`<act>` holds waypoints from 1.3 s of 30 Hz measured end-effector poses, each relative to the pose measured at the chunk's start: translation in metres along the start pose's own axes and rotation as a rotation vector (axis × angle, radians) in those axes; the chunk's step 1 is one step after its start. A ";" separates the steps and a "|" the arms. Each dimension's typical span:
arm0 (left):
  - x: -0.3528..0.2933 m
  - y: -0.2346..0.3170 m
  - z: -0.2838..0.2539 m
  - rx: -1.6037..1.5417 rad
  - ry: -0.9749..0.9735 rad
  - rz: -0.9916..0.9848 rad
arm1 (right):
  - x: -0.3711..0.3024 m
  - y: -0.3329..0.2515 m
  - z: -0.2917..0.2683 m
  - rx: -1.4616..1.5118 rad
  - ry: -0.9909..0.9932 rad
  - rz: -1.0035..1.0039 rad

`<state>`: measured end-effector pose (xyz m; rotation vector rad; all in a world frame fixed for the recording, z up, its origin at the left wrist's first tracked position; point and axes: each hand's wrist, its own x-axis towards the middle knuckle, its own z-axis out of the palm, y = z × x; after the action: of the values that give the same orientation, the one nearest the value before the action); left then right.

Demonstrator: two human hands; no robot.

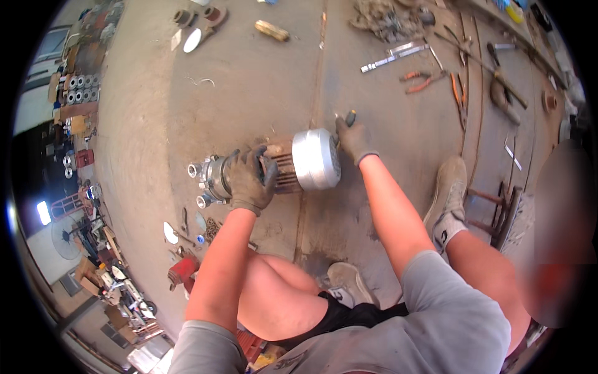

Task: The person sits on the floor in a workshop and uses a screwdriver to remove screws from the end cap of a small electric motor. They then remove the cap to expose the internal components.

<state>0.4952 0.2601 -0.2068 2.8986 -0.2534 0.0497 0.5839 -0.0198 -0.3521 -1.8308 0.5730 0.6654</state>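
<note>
An electric motor [315,159] lies on its side on the floor in front of me. It has a silver end cover, a rusty finned body and a grey metal head [217,177] with two round ports at its left end. My left hand [250,177], in a dark work glove, grips the body near that head. Beside the silver cover, my gloved right hand [357,139] is closed round a screwdriver [351,117] with a dark and yellow handle. Most of the screwdriver's shaft is hidden or too small to make out.
Orange-handled pliers [427,81], a ratchet bar [392,57] and a hammer [502,88] lie at the far right. Rags [387,22] are heaped at the back. A red tool [182,272] sits near my left knee. A low metal stool [498,212] stands right of my foot.
</note>
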 end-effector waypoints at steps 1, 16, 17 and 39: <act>0.003 -0.004 0.000 -0.015 -0.069 -0.021 | 0.030 0.029 0.012 0.067 -0.001 -0.003; 0.002 0.002 -0.018 -0.041 -0.159 -0.161 | -0.076 0.111 0.023 1.342 0.045 0.107; 0.000 0.004 -0.022 -0.044 -0.175 -0.190 | -0.082 0.110 0.035 1.219 0.057 0.026; -0.001 0.000 -0.022 -0.011 -0.225 -0.166 | -0.080 0.085 0.023 0.891 0.244 -0.190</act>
<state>0.4936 0.2651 -0.1849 2.9013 -0.0492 -0.3057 0.4651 -0.0205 -0.3615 -1.0974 0.6976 0.0147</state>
